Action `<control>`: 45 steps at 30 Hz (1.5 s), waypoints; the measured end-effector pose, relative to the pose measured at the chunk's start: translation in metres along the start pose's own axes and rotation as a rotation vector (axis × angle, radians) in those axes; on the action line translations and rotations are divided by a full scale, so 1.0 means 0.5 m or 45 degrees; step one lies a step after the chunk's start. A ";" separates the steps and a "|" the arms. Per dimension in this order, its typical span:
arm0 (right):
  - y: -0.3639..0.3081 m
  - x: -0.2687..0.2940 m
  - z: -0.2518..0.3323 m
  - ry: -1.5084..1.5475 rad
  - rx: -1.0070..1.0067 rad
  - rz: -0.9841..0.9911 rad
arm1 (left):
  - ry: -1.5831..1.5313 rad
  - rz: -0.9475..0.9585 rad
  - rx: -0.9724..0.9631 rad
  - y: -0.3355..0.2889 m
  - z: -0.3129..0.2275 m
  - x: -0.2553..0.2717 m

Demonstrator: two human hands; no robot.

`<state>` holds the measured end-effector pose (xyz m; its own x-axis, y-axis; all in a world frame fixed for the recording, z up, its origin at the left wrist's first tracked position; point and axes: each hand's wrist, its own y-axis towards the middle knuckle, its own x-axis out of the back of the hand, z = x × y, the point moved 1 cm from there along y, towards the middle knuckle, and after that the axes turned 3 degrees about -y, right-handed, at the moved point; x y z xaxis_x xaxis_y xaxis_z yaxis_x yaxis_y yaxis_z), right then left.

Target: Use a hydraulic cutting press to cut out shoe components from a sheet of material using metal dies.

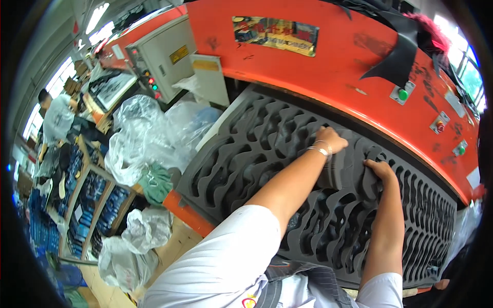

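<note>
A large dark grey sheet (241,141), foam-like and full of wavy cut-out slots, lies on the bed of a red machine. Over its middle, my left hand (331,139) is closed on dark grey cut strips (333,173), which hang below the fingers as a small layered bunch. A bracelet circles that wrist. Just to the right, my right hand (380,169) is curled at a dark grey curved piece (371,182), thumb toward the left hand. Its other fingertips are partly hidden. Narrower slots fill the sheet's right part.
The red machine's front (318,66) rises beyond the sheet, with a green button (403,94) on it. Clear plastic bags (149,133) heap at the left, near a shelf of blue pieces (95,195). One person (59,118) stands far left; another's hand (441,284) shows lower right.
</note>
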<state>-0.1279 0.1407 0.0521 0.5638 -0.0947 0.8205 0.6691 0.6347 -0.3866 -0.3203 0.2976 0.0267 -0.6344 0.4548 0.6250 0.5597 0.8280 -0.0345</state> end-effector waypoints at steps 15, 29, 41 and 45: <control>-0.203 0.117 -0.191 1.061 0.571 -0.583 | 0.427 0.668 0.218 0.163 -0.066 -0.035; -0.104 0.090 0.018 0.882 0.230 -0.125 | 0.047 0.458 0.440 0.171 0.022 -0.060; 0.074 0.018 0.000 1.188 -0.083 0.364 | -0.752 -0.510 -0.759 -0.140 0.056 0.105; 0.084 0.003 -0.027 1.306 -0.038 0.388 | -1.114 -0.136 -0.747 -0.197 -0.090 0.189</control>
<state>-0.0925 0.1567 0.0312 0.8375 -0.5439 -0.0531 0.4353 0.7227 -0.5368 -0.4115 0.2441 0.1242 -0.7282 0.6600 -0.1847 0.4999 0.6958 0.5158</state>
